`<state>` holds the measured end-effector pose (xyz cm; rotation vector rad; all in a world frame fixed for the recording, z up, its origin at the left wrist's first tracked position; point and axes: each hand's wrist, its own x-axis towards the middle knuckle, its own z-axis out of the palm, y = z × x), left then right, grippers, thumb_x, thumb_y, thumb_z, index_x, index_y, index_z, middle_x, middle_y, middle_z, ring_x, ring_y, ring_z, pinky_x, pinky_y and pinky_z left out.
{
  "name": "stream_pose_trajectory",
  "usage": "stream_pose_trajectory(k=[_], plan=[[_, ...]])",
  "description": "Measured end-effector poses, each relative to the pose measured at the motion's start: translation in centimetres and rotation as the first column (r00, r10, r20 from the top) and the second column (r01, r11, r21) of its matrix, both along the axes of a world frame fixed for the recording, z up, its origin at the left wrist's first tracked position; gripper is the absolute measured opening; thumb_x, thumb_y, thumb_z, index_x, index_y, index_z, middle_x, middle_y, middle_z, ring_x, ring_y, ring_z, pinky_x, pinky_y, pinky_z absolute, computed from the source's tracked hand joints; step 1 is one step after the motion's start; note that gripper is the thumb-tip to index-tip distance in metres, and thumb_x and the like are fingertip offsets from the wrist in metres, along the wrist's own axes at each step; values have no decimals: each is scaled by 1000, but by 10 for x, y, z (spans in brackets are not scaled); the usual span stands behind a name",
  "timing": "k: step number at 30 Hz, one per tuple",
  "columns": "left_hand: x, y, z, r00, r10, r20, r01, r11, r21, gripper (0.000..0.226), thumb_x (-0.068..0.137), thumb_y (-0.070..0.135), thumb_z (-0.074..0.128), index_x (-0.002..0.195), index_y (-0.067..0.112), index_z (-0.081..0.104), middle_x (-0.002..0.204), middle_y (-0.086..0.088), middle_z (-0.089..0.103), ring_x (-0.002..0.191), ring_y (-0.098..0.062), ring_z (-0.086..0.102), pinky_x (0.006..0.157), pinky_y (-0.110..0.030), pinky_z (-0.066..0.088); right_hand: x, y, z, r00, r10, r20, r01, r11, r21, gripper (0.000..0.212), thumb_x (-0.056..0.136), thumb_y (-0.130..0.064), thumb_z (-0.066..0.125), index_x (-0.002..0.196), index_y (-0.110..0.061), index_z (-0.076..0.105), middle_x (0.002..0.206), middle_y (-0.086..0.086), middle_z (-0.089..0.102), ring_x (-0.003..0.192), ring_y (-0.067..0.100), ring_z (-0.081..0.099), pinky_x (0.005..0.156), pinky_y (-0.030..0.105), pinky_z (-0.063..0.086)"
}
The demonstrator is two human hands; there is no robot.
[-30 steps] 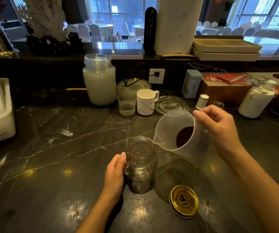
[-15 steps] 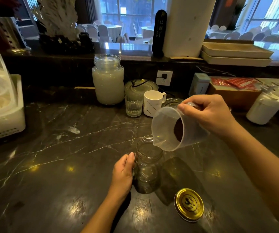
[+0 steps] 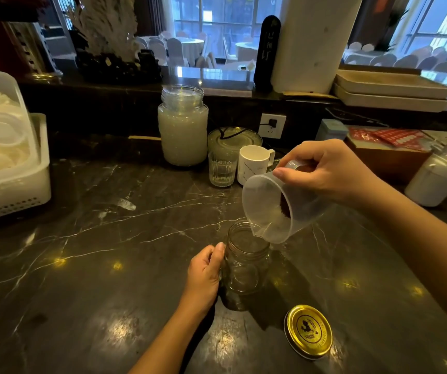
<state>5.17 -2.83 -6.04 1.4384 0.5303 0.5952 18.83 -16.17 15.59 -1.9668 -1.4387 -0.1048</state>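
A clear glass jar (image 3: 245,265) stands open on the dark marble counter (image 3: 103,265). My left hand (image 3: 205,273) grips its left side. My right hand (image 3: 325,174) holds a translucent plastic measuring jug (image 3: 268,209) by the handle, tipped steeply leftward with its spout over the jar's mouth. A dark brown clump (image 3: 285,207) clings to the jug's bottom. The jar's gold lid (image 3: 308,330) lies flat on the counter to the jar's right.
Behind stand a big jar of whitish liquid (image 3: 183,128), a ribbed glass (image 3: 222,171) and a white mug (image 3: 253,164). A white basket (image 3: 9,168) sits at left, a white bottle (image 3: 438,176) and brown box (image 3: 387,155) at right.
My right hand has tipped the jug further and brought its spout down over the jar's mouth. The left hand has stayed on the jar.
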Motion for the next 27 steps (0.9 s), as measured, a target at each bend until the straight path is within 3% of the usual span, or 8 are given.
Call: stream_pose_trajectory(k=[5,8,12,15,17,21,23,27], plan=[[-1,-1,3,1000,-7,-21,7,1000,10,75,77,65,54,81,-10,54,77,-16,57,73,-28,53,77,-62,47,-2,6,2,997,37,62,-34,998,-45,47,68,-51,52,83,-10,69,77,9,64,71,20,59,58,29,51],[-1,-1,5,1000,-7,-20,7,1000,4,72,79,60,53,82,-12,53,78,-16,57,73,-29,52,77,-62,47,-4,9,4,994,68,85,-62,996,-68,48,67,-53,51,81,-10,69,75,6,63,69,15,57,56,21,46],[-1,-2,6,1000,-9,-6,9,1000,21,75,77,64,53,78,-12,52,76,-15,54,71,-28,49,69,-48,44,-8,12,6,986,99,131,-85,990,-113,53,68,-54,50,78,-5,69,67,0,56,60,12,49,52,19,38],[0,-1,4,1000,10,-15,-9,999,48,65,82,56,51,73,-8,50,72,-14,53,69,-26,49,68,-42,42,-10,13,8,979,111,168,-85,985,-152,40,72,-43,56,80,-6,69,66,-12,49,60,6,45,54,12,35],[0,-1,3,1000,15,-15,-14,999,52,66,81,57,51,72,-9,50,72,-13,53,68,-25,49,67,-42,42,-12,14,9,971,120,206,-84,981,-178,32,74,-37,61,80,-7,69,67,-8,52,61,7,44,56,11,34],[1,-1,3,1000,15,-4,-15,1000,19,75,75,63,54,78,-12,52,75,-15,55,71,-26,51,69,-52,46,-16,17,10,955,150,256,-99,975,-201,25,74,-29,67,79,-5,69,71,8,61,62,11,44,62,13,35],[1,-1,3,1000,15,-7,-15,1000,5,79,74,65,55,82,-13,52,78,-16,57,73,-28,51,74,-60,47,-18,18,11,947,165,277,-106,971,-216,29,73,-32,66,78,-4,69,70,11,62,60,11,43,64,9,33],[0,0,0,1000,4,-13,-4,1000,11,87,69,77,55,81,-9,54,77,-15,56,73,-28,52,76,-64,46,-21,21,13,928,205,312,-132,962,-237,33,72,-37,63,76,-4,69,66,13,63,60,15,44,65,-1,25]])
